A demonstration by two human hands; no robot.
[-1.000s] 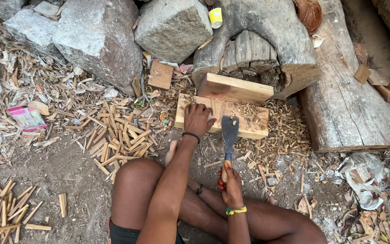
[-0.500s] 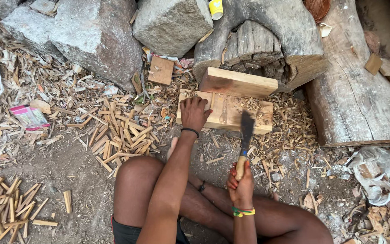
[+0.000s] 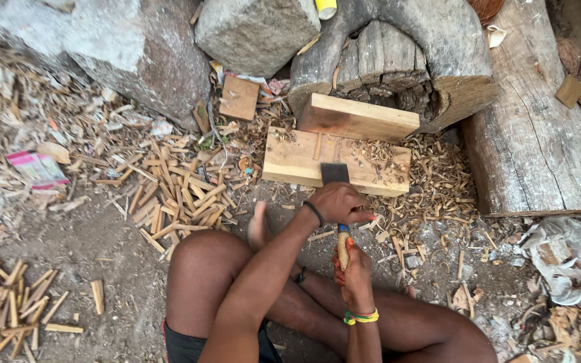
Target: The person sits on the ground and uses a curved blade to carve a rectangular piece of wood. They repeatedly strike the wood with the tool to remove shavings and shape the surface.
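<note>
Two hands are busy below my head camera, both on one cleaver (image 3: 335,176). My right hand (image 3: 356,269) is clenched around the wooden handle (image 3: 343,247), low on it, with a yellow and green band at the wrist. My left hand (image 3: 341,204) sits higher, folded over the tool where the handle meets the dark blade; it covers that joint, so I cannot tell whether it also pinches a small piece of wood underneath. A black band rings the left wrist.

That blade lies flat against the near edge of a pale wooden block (image 3: 297,158), which rests on the dirt ground (image 3: 95,242) and is strewn with curled shavings (image 3: 378,161). A second plank (image 3: 358,118) leans just behind the block, propped against a hollow log (image 3: 405,60). A large log (image 3: 539,134) lies to the right, well apart from my hands.

Left of the block, a heap of split wooden sticks (image 3: 176,202) spreads over the ground, and another pile (image 3: 8,316) sits near the lower left corner. Grey boulders (image 3: 136,47) stand behind the heap. My bare knees (image 3: 203,262) frame the lower view.
</note>
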